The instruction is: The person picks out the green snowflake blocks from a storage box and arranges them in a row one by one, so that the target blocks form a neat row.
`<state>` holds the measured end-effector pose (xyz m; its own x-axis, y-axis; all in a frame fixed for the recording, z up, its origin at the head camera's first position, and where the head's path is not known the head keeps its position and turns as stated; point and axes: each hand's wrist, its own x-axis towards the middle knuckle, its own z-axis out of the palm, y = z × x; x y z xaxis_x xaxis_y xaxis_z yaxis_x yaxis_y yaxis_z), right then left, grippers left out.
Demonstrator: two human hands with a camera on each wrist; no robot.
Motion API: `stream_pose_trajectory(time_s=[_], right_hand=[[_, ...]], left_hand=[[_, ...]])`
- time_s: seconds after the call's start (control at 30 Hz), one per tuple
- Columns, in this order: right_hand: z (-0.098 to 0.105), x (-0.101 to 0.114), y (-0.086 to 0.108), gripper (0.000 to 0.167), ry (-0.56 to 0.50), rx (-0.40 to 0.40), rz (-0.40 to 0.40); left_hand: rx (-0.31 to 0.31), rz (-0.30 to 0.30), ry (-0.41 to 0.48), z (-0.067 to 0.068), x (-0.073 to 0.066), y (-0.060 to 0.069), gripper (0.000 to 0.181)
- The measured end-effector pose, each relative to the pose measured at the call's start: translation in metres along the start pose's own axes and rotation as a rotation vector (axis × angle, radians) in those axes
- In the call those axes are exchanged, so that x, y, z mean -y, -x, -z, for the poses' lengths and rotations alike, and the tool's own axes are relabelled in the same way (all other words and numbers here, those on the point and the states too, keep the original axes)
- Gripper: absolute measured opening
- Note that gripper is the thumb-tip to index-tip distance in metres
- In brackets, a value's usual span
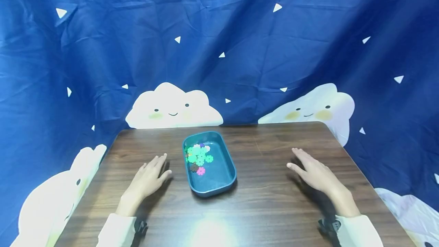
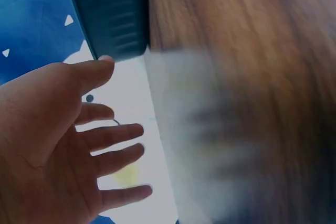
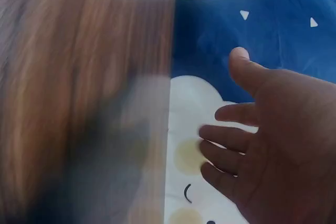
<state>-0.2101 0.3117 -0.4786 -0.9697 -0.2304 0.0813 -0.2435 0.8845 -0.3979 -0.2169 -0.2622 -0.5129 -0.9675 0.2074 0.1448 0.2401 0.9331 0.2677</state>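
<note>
A dark teal tray (image 1: 219, 190) stands on the table a little left of the middle. Small flower-shaped plastic pieces (image 1: 200, 157), mostly green with a few pink, brown and white ones, lie heaped along its left side. To the left of the tray is my left hand (image 1: 145, 180), fingers spread and holding nothing; the tray's side also shows beyond its thumb in the left wrist view. My right hand (image 1: 317, 174) is at the right part of the table, well apart from the tray, with straight fingers and nothing in them.
The brown wood-grain table (image 1: 260, 209) reaches back to a blue curtain (image 1: 240, 48) printed with white clouds and triangles. A bright light reflection lies on the table near its front. Each wrist wears a dark strap, below a white sleeve (image 1: 116, 231).
</note>
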Motion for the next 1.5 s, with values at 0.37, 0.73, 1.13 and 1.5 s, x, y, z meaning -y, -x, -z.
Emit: stream_pose_trajectory(time_s=[0.37,0.73,1.13,1.5], right_hand=[[-0.005,0.04,-0.032,0.022,-0.053,-0.168,0.121],[-0.016,0.1,-0.073,0.004,-0.107,-0.168,0.263],[-0.033,0.18,-0.113,0.008,-0.103,-0.022,0.386],[-0.046,0.232,-0.144,0.005,-0.012,0.09,0.506]], left_hand=[[-0.168,-0.031,0.056,0.003,-0.034,-0.018,0.021],[-0.369,-0.123,0.027,0.001,-0.069,-0.027,0.003],[-0.393,-0.18,-0.034,-0.008,-0.084,-0.028,0.028],[-0.169,-0.131,-0.062,-0.015,-0.083,-0.024,0.056]])
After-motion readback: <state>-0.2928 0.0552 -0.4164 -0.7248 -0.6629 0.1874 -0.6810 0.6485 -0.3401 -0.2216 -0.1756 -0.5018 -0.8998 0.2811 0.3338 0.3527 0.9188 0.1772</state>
